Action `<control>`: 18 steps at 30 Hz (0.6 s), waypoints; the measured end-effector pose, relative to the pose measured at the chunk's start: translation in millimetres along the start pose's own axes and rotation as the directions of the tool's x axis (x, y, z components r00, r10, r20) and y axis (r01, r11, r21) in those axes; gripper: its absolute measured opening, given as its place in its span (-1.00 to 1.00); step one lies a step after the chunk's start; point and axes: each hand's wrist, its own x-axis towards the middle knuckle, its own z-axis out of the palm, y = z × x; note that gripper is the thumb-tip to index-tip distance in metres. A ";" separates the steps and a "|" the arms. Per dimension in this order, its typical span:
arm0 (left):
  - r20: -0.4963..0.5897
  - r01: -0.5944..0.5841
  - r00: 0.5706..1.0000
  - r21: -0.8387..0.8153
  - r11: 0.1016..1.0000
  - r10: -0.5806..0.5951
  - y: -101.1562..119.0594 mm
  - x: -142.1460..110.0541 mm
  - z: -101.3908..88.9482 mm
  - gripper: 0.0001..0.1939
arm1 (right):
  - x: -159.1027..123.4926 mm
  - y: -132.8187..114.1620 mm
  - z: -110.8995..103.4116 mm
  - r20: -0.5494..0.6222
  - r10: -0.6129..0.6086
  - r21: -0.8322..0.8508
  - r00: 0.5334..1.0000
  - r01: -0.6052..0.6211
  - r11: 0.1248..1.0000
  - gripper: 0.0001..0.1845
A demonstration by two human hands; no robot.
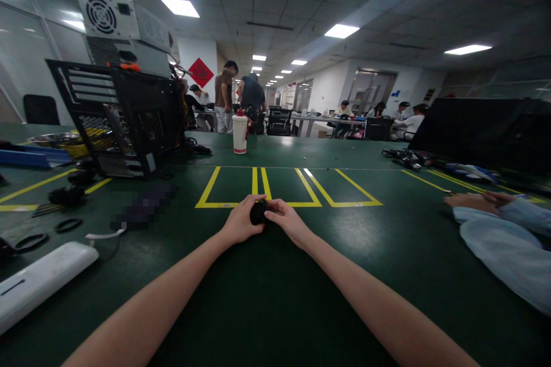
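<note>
Both my arms reach out over the green table (267,298). My left hand (241,222) and my right hand (284,219) meet in the middle, fingers curled round a small black object (257,213) held between them just above the mat. I cannot make out what the object is. It sits at the near edge of the yellow taped boxes (258,186).
An open black computer case (124,117) with a power supply (123,26) on top stands at the left. A white bottle (240,133) stands behind the yellow boxes. A white device (41,278) and black rings (69,225) lie near left. A co-worker's light-blue sleeves (503,238) rest at right.
</note>
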 end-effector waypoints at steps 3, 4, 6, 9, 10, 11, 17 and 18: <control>0.003 0.015 1.000 0.006 1.000 -0.015 0.6 0.0 -0.1 -0.35 | -4.3 -4.0 0.6 -0.004 -0.005 0.003 1.000 0.005 1.000 -0.69; 0.005 0.020 1.000 0.007 1.000 -0.020 0.9 0.0 -0.3 -0.34 | -5.1 -4.5 0.8 -0.017 -0.013 -0.007 1.000 0.013 1.000 -0.71; 0.007 0.025 1.000 0.006 1.000 -0.025 1.6 -0.1 -0.8 -0.35 | -5.8 -4.4 1.4 -0.039 -0.039 -0.032 0.998 0.037 0.999 -0.76; 0.010 0.014 1.000 -0.002 1.000 -0.014 2.7 -0.5 -1.8 -0.37 | -4.7 -3.5 2.4 -0.059 -0.060 -0.049 0.996 0.057 0.997 -0.73; 0.014 0.010 1.000 -0.006 1.000 -0.010 3.0 -0.7 -2.2 -0.37 | -4.1 -3.4 2.7 -0.067 -0.051 -0.050 0.996 0.048 0.998 -0.71; 0.020 0.008 1.000 -0.009 1.000 -0.008 3.4 -0.9 -2.4 -0.36 | -3.6 -3.4 2.9 -0.071 -0.036 -0.050 0.997 0.033 0.998 -0.68; 0.014 0.019 1.000 -0.009 1.000 -0.019 5.6 -1.4 -3.4 -0.40 | -2.2 -1.8 1.2 -0.005 0.000 -0.035 1.000 0.000 0.999 -0.67; 0.014 0.020 1.000 -0.006 1.000 -0.020 5.9 -1.2 -3.7 -0.41 | -2.1 -1.2 0.9 0.002 -0.008 -0.027 1.000 0.008 1.000 -0.67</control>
